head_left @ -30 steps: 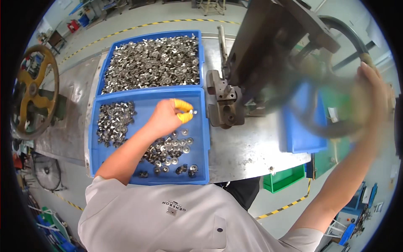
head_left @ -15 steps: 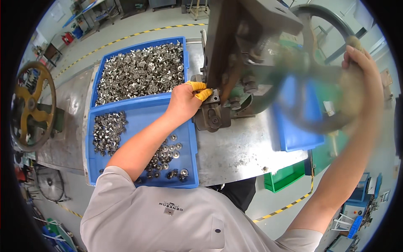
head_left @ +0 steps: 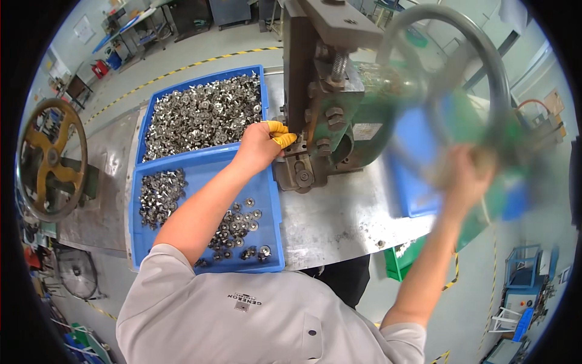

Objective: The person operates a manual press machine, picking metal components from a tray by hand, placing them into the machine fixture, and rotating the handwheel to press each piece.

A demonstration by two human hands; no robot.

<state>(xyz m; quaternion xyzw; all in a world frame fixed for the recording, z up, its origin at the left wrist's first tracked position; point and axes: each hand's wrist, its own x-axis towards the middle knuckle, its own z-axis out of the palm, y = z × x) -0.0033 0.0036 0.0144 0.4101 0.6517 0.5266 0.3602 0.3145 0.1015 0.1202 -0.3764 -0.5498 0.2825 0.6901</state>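
My left hand [head_left: 257, 145], with yellow covers on its thumb and forefinger, reaches to the metal fixture [head_left: 301, 173] at the foot of a green and dark hand press [head_left: 348, 97]. Its fingertips are pinched together beside the press; whatever sits between them is too small or hidden. My right hand [head_left: 467, 176], smeared by motion, is closed at the lower part of the large handwheel [head_left: 498, 73] on the press's right side. The wheel is blurred too.
Left of the press, a blue tray [head_left: 262, 91] is heaped with small metal parts. A nearer blue tray [head_left: 276, 242] holds two looser groups of them. More bins stand right: a blue one [head_left: 418, 206] and a green one [head_left: 397, 264]. A yellow-spoked handwheel [head_left: 51, 158] stands far left.
My right hand has swung down and inward from the wheel's upper right as the handwheel turned. The left hand stays at the fixture. The whole view has shifted slightly.
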